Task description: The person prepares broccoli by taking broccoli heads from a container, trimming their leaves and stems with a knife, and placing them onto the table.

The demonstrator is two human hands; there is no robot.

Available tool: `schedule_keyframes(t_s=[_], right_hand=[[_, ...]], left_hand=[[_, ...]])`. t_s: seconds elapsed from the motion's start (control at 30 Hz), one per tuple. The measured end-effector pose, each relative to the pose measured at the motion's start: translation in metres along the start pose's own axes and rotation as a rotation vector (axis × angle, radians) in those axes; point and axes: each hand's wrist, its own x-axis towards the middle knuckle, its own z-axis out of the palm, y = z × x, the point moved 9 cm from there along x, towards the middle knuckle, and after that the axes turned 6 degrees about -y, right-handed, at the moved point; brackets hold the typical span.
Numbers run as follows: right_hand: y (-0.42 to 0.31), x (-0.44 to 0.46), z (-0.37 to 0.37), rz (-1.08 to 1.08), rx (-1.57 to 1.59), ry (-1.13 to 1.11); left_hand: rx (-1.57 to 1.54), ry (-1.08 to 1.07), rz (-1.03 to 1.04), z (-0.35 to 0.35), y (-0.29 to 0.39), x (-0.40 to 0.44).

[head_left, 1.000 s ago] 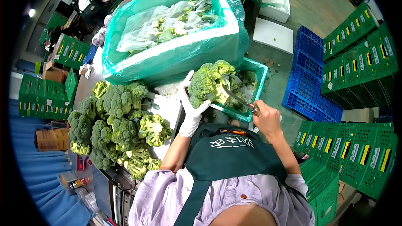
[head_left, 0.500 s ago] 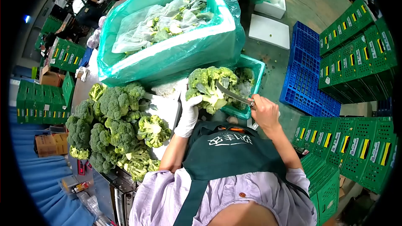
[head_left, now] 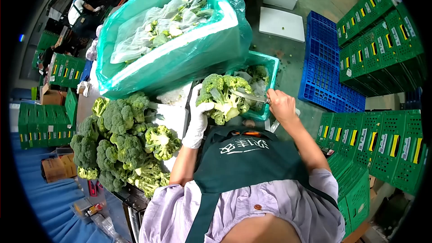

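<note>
A large head of broccoli (head_left: 227, 96), its pale cut stem towards me, rests in my left hand (head_left: 197, 119), which wears a white glove with fingers wrapped round its left side. My bare right hand (head_left: 282, 106) is closed on the handle of a curved knife (head_left: 252, 96). The blade reaches left against the right side of the head, among its florets. Left of my left hand, several broccoli heads (head_left: 119, 117) are piled beside a white board (head_left: 174, 116).
A large foam box (head_left: 180, 58) lined with green plastic holds trimmings. Behind the broccoli stands a smaller lined box (head_left: 273, 69). Blue pallets (head_left: 326, 67) and stacked green crates (head_left: 378, 141) stand at right, more crates (head_left: 45, 119) at left. Another person (head_left: 77, 11) is at far left.
The broccoli has turned in my left hand so that its stem faces me. My right hand has moved up slightly, with the knife now flatter against the florets. The whole view has shifted.
</note>
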Motion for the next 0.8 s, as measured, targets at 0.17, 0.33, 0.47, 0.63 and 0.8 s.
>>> schedule_keyframes(t_s=[0.17, 0.33, 0.47, 0.63, 0.8], right_hand=[[0.018, -0.006, 0.042, 0.124, 0.025, -0.081], [0.081, -0.041, 0.098, 0.494, -0.015, -0.457], [0.074, -0.059, 0.080, 0.546, 0.137, -0.454], [0.020, -0.041, 0.034, 0.324, 0.441, -0.193], [-0.016, -0.021, 0.019, 0.177, 0.666, -0.170]], left_hand=[[0.011, 0.012, 0.035, -0.015, -0.031, 0.004], [0.090, 0.097, 0.090, -0.040, -0.038, -0.010], [0.262, 0.116, 0.233, -0.029, 0.003, -0.022], [0.571, 0.045, 0.593, -0.024, 0.029, -0.021], [0.838, -0.103, 0.771, -0.008, 0.042, -0.020]])
